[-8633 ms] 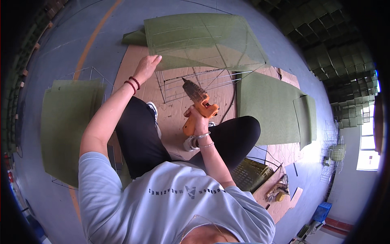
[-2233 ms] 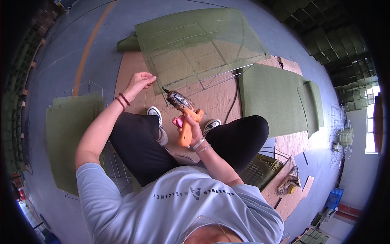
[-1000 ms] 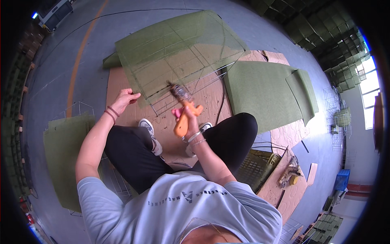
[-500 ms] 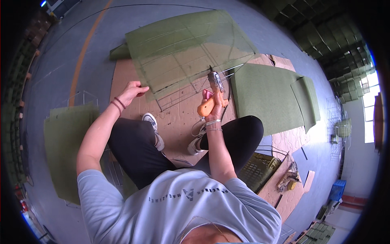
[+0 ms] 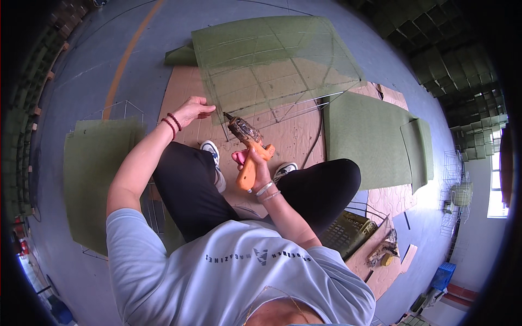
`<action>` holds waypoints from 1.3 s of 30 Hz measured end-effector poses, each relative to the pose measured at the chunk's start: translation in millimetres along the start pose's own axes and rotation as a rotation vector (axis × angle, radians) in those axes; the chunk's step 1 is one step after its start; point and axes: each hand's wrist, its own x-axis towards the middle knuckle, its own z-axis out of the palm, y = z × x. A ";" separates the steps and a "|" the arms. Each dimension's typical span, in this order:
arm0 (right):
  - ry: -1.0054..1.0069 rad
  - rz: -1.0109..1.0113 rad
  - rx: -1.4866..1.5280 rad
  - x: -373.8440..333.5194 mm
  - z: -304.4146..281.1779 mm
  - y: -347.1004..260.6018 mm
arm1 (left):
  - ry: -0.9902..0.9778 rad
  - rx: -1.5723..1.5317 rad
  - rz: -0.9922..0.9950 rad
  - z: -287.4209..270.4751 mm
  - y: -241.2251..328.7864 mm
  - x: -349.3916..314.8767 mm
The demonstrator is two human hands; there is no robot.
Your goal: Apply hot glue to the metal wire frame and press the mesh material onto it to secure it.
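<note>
My right hand (image 5: 262, 166) is wrapped round the handle of an orange hot glue gun (image 5: 248, 173) with a stained barrel and a pink trigger. Its dark nozzle points up and left, close to the near left corner of a thin, see-through green fabric sheet (image 5: 239, 49). At that sheet's left edge, the thumb and fingers of my left hand (image 5: 191, 111) are pinched together on the corner area. A thin metal wire frame (image 5: 304, 104) lies against the sheet, its bars showing through and past the near edge.
Brown cardboard (image 5: 179, 89) covers the floor beneath the sheet. More green fabric (image 5: 370, 141) lies at right, another pile (image 5: 98, 185) at left. A plastic crate (image 5: 345, 231) stands beside my right knee. A dark cable (image 5: 316, 144) runs across the cardboard.
The glue gun in my right hand has moved left and nearer to me, its nozzle swinging toward the sheet's left corner by my left hand. My view has shifted slightly.
</note>
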 end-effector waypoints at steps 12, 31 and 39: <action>0.031 0.083 -0.024 -4.3 -2.4 -2.7 | -0.068 0.019 -0.005 -9.4 -1.5 -3.4; 0.048 -0.698 -0.133 -78.1 24.4 -159.1 | 0.629 0.830 0.729 -11.0 11.4 3.9; 0.192 -1.249 -0.243 -214.3 -42.0 -302.5 | 0.165 1.214 0.802 45.6 44.6 -7.6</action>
